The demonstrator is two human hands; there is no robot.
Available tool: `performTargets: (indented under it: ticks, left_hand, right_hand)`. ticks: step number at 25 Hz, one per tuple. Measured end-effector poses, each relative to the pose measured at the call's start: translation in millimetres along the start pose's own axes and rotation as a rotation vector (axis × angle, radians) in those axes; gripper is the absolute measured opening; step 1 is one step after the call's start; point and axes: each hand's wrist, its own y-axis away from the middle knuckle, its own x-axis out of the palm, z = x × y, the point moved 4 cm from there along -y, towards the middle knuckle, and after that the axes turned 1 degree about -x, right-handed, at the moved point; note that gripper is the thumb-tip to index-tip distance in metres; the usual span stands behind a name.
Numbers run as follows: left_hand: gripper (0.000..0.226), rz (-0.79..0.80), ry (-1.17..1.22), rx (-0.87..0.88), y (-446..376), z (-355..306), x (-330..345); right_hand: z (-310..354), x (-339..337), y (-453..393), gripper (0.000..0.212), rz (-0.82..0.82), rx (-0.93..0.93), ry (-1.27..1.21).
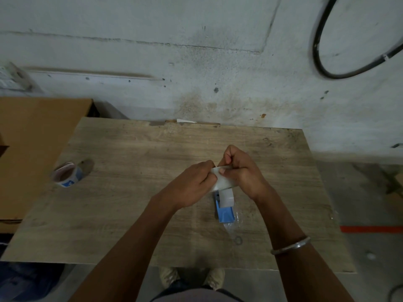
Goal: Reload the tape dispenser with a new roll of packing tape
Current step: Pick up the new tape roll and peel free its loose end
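A blue tape dispenser (225, 212) lies on the wooden table (135, 162), right of centre, with a clear roll of packing tape (226, 198) sitting in it. A strip of tape (222, 182) is drawn up from the roll. My left hand (194, 182) pinches the strip's left edge. My right hand (237, 168) grips the strip's far end, thumb pressed on top. Both hands hover just above the dispenser's far end and hide it.
A spent tape core with a blue label (68, 176) lies at the table's left side. A cardboard box (37, 149) stands to the left of the table. Crumpled clear wrapping (236, 224) lies beside the dispenser. A black cable (327, 62) hangs on the wall behind.
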Motion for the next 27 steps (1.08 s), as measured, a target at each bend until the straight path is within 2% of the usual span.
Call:
performTargets:
  ticks: [5, 12, 18, 23, 27]
  left_hand:
    - [0.025, -0.060, 0.033, 0.007, -3, 2, 0]
    - [0.028, -0.059, 0.064, 0.023, 0, 9, 5]
    - [0.018, -0.046, 0.093, 0.007, 2, 9, 6]
    - [0.031, -0.004, 0.178, 0.013, 5, 9, 5]
    - [0.019, -0.010, 0.249, -0.006, 10, 10, 7]
  right_hand:
    - [0, 0, 1, 0.024, -0.007, -0.021, -0.008]
    - [-3, 3, 2, 0.023, -0.008, -0.011, -0.031]
    - [2, 4, 3, 0.023, 0.005, -0.013, -0.054]
    - [4, 4, 1, 0.025, 0.021, -0.007, -0.016]
    - [3, 5, 3, 0.024, 0.032, 0.006, -0.042]
